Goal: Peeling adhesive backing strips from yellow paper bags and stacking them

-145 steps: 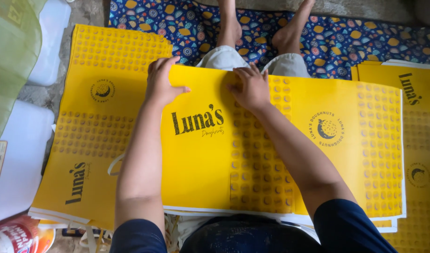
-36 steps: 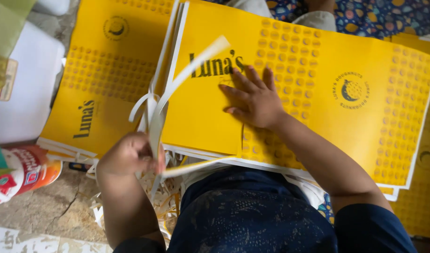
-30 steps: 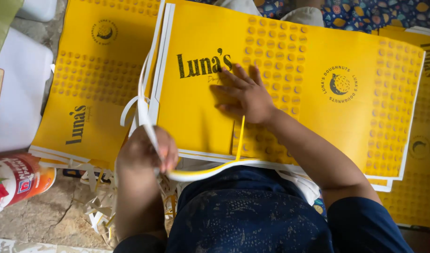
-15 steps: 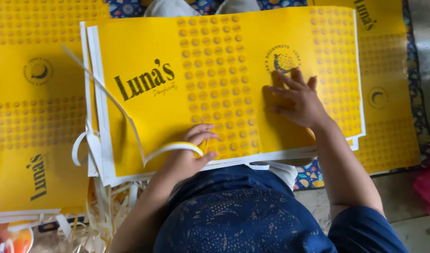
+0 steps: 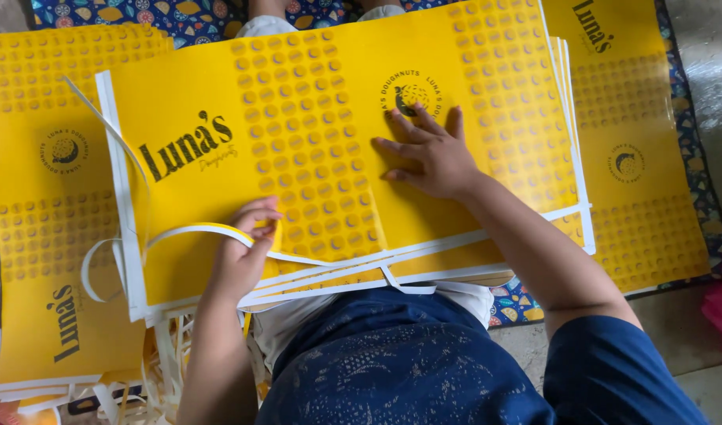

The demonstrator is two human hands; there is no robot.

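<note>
Head view: a yellow printed sheet [image 5: 298,157] lies on top of a stack of like sheets [image 5: 455,264] across the person's lap, its white margin showing along the left and near edges. The left hand [image 5: 247,256] sits at the sheet's near edge, fingers curled and pinched on a thin white strip [image 5: 195,230] that arcs up and away to the left along that edge. Another length of strip [image 5: 101,118] rises from the sheet's left margin toward the far left corner. The right hand [image 5: 428,153] lies flat and spread on the sheet, right of its middle, fingertips just touching a round dark emblem [image 5: 410,94]; it grips nothing, only presses down.

Left of the sheet lies a second pile of yellow sheets [image 5: 46,236], partly tucked under it. Right of the sheet a third yellow pile [image 5: 644,157] rests on a patterned blue mat [image 5: 695,142]. Near the sheet's left near corner, loose white strips [image 5: 168,362] lie heaped beside the left forearm. Beyond the far edge of the sheet the mat shows again.
</note>
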